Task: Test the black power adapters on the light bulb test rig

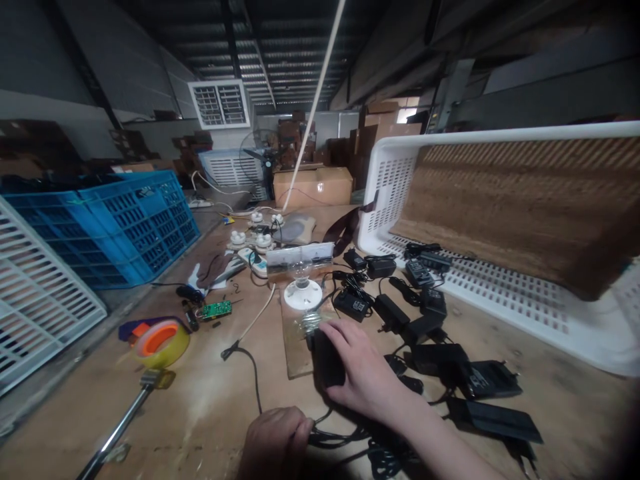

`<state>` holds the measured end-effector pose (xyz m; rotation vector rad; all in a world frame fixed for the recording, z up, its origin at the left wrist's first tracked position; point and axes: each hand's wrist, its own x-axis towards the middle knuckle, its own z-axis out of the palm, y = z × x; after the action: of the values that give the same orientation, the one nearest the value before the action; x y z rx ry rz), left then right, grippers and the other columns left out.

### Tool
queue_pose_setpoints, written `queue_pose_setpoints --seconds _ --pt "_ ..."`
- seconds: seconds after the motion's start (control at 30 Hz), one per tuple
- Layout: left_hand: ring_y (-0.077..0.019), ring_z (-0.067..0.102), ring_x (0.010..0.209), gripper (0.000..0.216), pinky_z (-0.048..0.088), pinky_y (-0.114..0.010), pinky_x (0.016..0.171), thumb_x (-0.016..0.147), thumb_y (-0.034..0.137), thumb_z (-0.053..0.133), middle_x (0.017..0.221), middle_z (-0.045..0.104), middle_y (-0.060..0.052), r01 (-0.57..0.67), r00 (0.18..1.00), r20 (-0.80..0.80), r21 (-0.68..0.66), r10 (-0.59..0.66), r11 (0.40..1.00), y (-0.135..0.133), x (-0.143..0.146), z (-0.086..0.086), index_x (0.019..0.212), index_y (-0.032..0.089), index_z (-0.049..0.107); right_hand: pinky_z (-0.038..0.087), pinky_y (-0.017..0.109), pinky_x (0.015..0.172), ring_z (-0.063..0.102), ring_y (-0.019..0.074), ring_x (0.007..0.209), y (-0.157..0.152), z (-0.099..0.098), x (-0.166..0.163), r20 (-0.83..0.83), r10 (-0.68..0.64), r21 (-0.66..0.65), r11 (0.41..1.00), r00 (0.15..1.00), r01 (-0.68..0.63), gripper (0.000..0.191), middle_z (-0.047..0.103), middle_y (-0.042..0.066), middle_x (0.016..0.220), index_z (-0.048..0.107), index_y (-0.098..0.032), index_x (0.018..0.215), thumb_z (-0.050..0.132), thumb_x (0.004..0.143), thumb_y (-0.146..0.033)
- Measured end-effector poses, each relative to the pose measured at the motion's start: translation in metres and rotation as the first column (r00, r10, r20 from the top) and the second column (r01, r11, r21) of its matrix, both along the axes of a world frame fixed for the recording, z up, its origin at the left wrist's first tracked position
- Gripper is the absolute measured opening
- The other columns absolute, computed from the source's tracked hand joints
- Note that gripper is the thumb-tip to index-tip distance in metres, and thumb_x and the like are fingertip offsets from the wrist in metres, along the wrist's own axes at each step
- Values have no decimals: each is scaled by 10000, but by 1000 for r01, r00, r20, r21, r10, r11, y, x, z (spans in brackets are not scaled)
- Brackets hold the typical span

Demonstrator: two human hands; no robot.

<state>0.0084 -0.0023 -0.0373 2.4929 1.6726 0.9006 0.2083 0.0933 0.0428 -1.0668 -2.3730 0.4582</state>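
My right hand (367,373) is wrapped over a black power adapter (326,360), whose far end is against shiny metal contacts (311,323) on a small wooden board (296,357). Just beyond the contacts stands a clear bulb in a white lamp holder (303,295). Near the front edge, my left hand (277,437) is closed with thumb and finger pinching a black cable (333,439). A thin lead with a black connector (230,351) lies ahead of that hand. To the right are several other black adapters (440,360) with bundled cords.
A white plastic basket (500,287) lies on its side at right. Blue crates (140,220) stand at left. On the table (200,407) are tape rolls (163,341), a green circuit board (217,309), a metal-shafted tool (120,427) and a power strip (253,262).
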Motion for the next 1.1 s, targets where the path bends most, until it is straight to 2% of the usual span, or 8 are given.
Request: queue_pose_setpoints --seconds 0.17,0.4,0.9,1.1 --pt "-97 613 520 494 412 -242 537 1069 337 266 556 598 53 2 999 -51 9 -2 1000 1 -5 -10 651 226 505 354 481 1172 441 316 1329 1 -3 -1 -7 -11 23 1000 1000 11 889 501 155 1425 463 -136 1440 664 574 -154" --pt "-101 615 523 463 403 -263 540 1056 309 305 558 602 57 12 996 -86 11 -11 1000 3 -8 -18 650 233 515 366 467 1170 448 314 1319 1 3 -2 13 -11 10 1000 1000 11 876 507 155 1416 478 -128 1432 666 577 -151" --pt "-109 606 496 478 402 -267 528 1054 301 301 537 596 50 9 995 -103 51 -4 999 3 -10 -22 636 233 523 362 463 1169 451 307 1312 2 2 0 9 -2 20 1000 1000 2 869 511 154 1404 486 -125 1421 668 572 -150" --pt "-108 586 491 471 400 -257 521 1050 289 307 526 568 49 25 998 -58 24 -24 999 2 -5 -13 622 228 493 383 495 1152 471 324 1298 3 0 -3 -23 8 20 1000 1000 -7 877 522 151 1386 481 -151 1414 712 568 -167"
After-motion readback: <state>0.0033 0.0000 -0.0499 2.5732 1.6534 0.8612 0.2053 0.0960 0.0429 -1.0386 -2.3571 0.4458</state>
